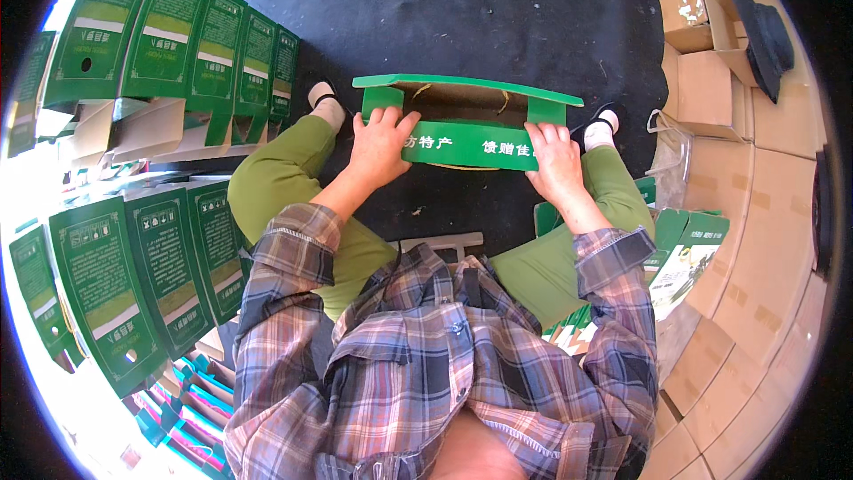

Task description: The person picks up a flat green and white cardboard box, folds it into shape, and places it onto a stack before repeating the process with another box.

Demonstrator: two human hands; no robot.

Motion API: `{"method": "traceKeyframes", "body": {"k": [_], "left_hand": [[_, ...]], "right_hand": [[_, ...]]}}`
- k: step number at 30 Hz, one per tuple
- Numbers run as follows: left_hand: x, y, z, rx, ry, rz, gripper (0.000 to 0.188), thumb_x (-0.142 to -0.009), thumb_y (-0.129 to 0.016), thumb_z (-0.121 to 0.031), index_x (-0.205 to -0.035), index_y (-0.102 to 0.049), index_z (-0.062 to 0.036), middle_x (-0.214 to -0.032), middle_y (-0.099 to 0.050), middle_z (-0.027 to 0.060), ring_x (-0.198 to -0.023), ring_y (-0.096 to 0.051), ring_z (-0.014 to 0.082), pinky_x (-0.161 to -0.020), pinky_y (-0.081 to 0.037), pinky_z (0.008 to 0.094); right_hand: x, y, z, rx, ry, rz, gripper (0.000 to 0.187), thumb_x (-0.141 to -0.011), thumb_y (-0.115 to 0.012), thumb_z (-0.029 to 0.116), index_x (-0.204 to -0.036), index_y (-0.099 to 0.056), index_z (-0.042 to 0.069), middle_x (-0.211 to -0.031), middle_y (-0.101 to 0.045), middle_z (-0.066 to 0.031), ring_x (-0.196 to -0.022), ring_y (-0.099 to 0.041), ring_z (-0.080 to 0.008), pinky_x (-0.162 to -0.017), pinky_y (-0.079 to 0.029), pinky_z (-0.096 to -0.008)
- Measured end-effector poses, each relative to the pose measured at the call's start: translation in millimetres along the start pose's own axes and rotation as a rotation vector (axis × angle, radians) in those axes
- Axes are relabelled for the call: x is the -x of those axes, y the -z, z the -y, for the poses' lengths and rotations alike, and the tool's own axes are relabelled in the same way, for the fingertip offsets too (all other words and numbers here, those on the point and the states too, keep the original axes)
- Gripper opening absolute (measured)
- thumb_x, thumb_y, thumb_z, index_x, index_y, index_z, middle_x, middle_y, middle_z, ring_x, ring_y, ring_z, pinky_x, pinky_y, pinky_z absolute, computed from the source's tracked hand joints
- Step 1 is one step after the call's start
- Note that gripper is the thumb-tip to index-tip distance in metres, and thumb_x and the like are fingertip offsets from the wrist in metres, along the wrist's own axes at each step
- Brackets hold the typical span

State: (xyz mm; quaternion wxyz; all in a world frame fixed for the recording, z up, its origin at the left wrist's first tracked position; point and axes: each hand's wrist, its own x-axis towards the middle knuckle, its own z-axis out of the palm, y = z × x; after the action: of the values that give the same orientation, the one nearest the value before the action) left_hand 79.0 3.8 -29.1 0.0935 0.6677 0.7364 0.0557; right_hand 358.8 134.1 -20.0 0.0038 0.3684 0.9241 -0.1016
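Between my knees stands a green cardboard gift box (469,144) with white lettering on its near panel. Its top is open toward me, showing a brown inside with two short yellowish cord loops. My left hand (384,147) grips the left end of the near panel, fingers curled over its upper edge. At the right end, my right hand (557,160) holds the same panel in a like way. The far flap (471,87) is raised along the back of the opening. The box's lower part is hidden by the near panel.
Several upright green boxes (160,36) stand in rows at my left. Brown cartons (737,240) are stacked along the right, with a black hat (760,40) on them. Another green-and-white box (689,258) is beside my right leg. A black mat (498,18) covers the floor.
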Motion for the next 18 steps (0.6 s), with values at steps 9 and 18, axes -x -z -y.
{"method": "traceKeyframes", "body": {"k": [9,18], "left_hand": [[4.2,-2.4,3.4,-0.003,0.002,-0.025,0.082,-0.056,-0.081,-0.022,-0.131,-0.049,-0.0216,-0.117,-0.051,0.0099,-0.113,-0.048,0.0316,-0.089,-0.041,0.0543],[18.1,-4.7,0.2,0.078,0.004,-0.044,0.079,-0.060,-0.080,-0.021,-0.132,-0.049,-0.0248,-0.113,-0.052,0.0083,-0.112,-0.048,0.0286,-0.085,-0.040,0.0568]], "right_hand": [[-2.0,-0.6,-0.4,-0.048,0.076,-0.046,0.075,-0.061,-0.074,0.004,-0.131,-0.048,0.014,-0.115,-0.052,-0.0082,-0.112,-0.047,-0.0287,-0.086,-0.045,-0.0431],[-2.3,1.5,-2.8,-0.072,0.105,0.002,0.076,-0.062,-0.072,0.003,-0.133,-0.047,0.013,-0.120,-0.051,-0.0090,-0.115,-0.046,-0.0290,-0.089,-0.044,-0.0439]]}}
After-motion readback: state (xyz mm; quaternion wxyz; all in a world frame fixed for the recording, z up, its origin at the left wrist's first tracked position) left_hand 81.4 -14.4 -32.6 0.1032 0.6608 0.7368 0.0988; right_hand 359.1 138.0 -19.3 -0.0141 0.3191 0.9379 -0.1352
